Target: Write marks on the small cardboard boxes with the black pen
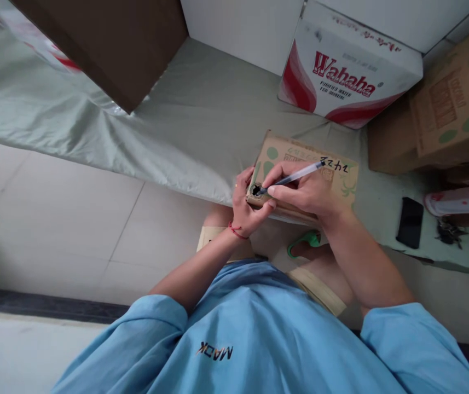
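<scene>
A small brown cardboard box (306,149) with green print and handwritten figures rests at the edge of the cloth-covered surface. Its near left corner is gripped by my left hand (248,210), the thumb along the near side and the fingers round the left end. My right hand (306,189) is closed on a pen (300,174) with a clear barrel and dark end, held slanted. The pen's tip meets a ragged black patch (256,190) near that corner; whether this is a hole or ink, I cannot tell.
Behind the box stands a white and red water carton (345,71). A larger brown carton (451,104) is at the right, near a black phone (410,222) and keys (451,232). A dark brown box (115,44) and wrapped bottles (53,52) sit at the left.
</scene>
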`<act>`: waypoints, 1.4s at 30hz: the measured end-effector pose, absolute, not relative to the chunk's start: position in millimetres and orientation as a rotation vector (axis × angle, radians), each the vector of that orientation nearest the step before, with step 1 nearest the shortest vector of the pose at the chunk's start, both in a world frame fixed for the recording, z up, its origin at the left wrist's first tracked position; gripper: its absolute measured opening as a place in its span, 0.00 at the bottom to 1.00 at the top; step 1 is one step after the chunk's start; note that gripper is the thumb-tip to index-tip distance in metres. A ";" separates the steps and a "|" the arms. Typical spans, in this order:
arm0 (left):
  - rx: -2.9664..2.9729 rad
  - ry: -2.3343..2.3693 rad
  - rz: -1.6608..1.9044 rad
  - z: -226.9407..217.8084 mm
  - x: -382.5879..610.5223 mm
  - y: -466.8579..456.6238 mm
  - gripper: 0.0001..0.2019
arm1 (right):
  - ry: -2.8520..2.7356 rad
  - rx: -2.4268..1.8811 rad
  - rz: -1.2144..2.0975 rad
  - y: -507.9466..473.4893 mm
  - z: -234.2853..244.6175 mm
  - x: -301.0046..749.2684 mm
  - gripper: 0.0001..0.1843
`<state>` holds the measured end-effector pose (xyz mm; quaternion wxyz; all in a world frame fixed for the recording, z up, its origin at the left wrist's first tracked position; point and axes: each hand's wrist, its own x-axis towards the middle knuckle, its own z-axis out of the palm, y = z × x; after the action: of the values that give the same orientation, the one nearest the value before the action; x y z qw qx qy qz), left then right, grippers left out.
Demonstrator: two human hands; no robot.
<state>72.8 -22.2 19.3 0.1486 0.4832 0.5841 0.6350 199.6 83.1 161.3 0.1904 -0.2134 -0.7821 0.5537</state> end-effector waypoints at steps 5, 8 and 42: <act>1.438 1.635 1.921 11.8 73.5 -18.8 0.40 | -2.175 -0.635 1.497 81.9 158.8 197.7 0.05; 1.453 1.630 1.942 9.0 73.4 -17.7 0.40 | -2.227 -0.624 1.484 81.6 158.3 196.6 0.06; 1.517 1.664 1.850 12.2 68.8 -20.8 0.42 | -2.176 -0.747 1.296 83.4 151.4 194.7 0.09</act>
<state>68.8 -20.8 12.2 0.1134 0.5172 0.5674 0.6307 194.7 83.4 151.4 0.2479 -0.2741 -0.7983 0.4756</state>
